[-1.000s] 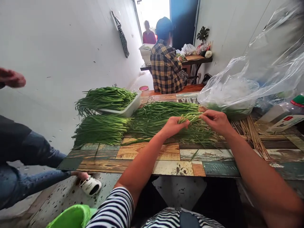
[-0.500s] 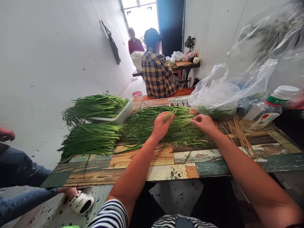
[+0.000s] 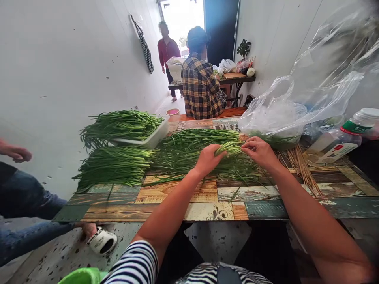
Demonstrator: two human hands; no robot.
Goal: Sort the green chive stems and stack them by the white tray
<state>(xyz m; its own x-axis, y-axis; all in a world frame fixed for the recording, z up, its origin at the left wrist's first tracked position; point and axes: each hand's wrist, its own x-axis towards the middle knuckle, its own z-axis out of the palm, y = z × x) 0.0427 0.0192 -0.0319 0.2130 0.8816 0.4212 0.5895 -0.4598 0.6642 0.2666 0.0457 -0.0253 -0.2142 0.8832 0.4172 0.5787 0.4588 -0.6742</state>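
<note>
A small bunch of garlic chives (image 3: 230, 148) is wrapped in my left hand (image 3: 208, 161), its pale stalk ends pointing right. At those ends, the thumb and fingers of my right hand (image 3: 262, 154) are pinched together. Under and behind both hands spreads a loose layer of chives (image 3: 189, 139), with thin trimmings scattered near the right wrist. Farther left lies a thick pile of chives (image 3: 117, 167) on the tabletop. Behind that pile, a white tray (image 3: 158, 138) carries another heap, its leaves hanging over the left side.
Thin wooden sticks (image 3: 306, 171), a clear plastic bag (image 3: 272, 118) over a bowl and a bottle (image 3: 346, 138) stand at the right of the patterned table (image 3: 174, 215). Someone's hand (image 3: 17, 153) and leg are at far left. Two people (image 3: 201, 86) are beyond the table.
My left hand has moved right, bringing the bunch up to my right fingers. The view has shifted slightly. The person in red by the doorway now shows at full height.
</note>
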